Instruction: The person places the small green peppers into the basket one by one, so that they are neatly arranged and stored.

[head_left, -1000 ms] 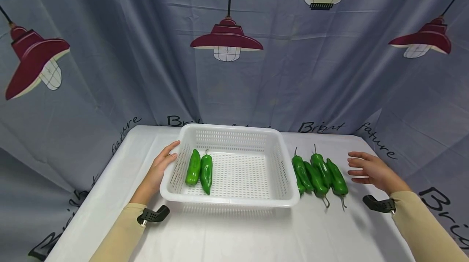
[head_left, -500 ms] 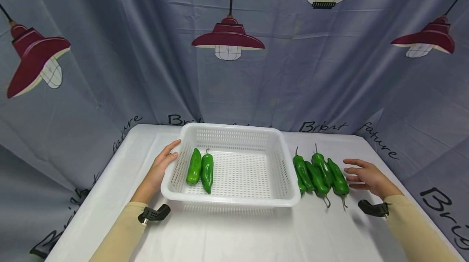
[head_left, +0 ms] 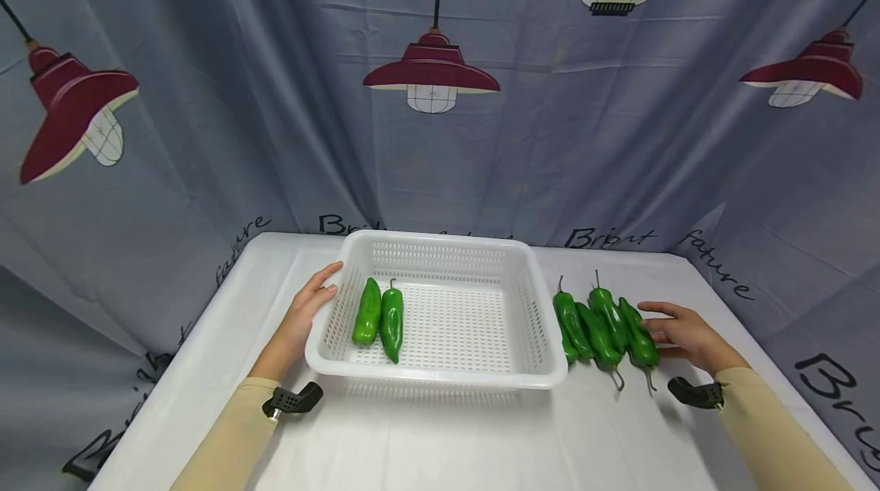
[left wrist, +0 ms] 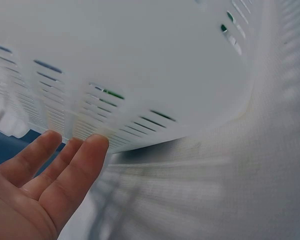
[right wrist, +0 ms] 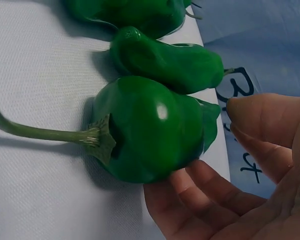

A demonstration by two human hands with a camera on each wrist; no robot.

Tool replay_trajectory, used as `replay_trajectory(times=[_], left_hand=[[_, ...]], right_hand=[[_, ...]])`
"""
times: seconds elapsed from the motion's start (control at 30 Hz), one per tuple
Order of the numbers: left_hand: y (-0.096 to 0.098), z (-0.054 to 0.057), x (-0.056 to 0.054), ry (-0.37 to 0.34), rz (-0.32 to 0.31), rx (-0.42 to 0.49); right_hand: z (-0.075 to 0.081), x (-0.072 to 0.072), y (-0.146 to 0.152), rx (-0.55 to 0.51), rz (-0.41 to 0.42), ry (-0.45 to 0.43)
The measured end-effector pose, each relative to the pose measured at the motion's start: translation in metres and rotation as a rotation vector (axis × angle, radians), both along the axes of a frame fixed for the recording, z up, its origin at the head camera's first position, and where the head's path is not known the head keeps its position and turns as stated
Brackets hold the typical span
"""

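Note:
My left hand (head_left: 294, 327) lies along the left side of a white perforated plastic basket (head_left: 440, 378). In the left wrist view its fingertips are right at the slotted basket wall (left wrist: 140, 75), fingers extended. Inside the basket, toward the left, lie two green peppers, one (head_left: 367, 313) beside the other (head_left: 392, 323). My right hand (head_left: 694, 338) is at the right side of the outermost green pepper (head_left: 639, 338) on the table. In the right wrist view, the fingers (right wrist: 175, 200) touch the underside of this stemmed pepper (right wrist: 145, 130), not wrapped round it.
Several more green peppers (head_left: 598, 334) lie in a cluster between the basket and my right hand, some close against the basket's right wall. A white cloth covers the table (head_left: 440, 445). A grey-blue curtain (head_left: 522, 155) printed with lamps hangs behind.
My right hand has moved left and reached the rightmost pepper. My left hand stays at the basket's side. The whole view has shifted slightly.

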State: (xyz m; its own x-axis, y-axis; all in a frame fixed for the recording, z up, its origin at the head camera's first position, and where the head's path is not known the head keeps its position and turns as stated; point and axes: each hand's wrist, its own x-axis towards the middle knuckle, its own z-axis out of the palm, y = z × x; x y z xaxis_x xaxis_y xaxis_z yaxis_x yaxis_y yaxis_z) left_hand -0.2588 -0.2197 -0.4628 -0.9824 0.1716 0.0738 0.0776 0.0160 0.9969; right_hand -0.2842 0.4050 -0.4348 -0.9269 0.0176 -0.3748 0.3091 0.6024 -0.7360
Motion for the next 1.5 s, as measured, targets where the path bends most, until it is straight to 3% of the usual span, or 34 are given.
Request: replay_trajectory(times=[0.53, 0.93, 1.5], left_hand=[[0.002, 0.0, -0.001, 0.007, 0.01, -0.012], [0.003, 0.001, 0.0, 0.011, 0.01, -0.014], [0.0, 0.0, 0.0, 0.013, 0.007, -0.003]], right_hand=[[-0.007, -0.002, -0.002, 0.04, 0.097, 0.028], [-0.005, -0.004, -0.009, 0.128, 0.139, 0.035], [-0.008, -0.006, -0.01, 0.119, 0.124, 0.027]])
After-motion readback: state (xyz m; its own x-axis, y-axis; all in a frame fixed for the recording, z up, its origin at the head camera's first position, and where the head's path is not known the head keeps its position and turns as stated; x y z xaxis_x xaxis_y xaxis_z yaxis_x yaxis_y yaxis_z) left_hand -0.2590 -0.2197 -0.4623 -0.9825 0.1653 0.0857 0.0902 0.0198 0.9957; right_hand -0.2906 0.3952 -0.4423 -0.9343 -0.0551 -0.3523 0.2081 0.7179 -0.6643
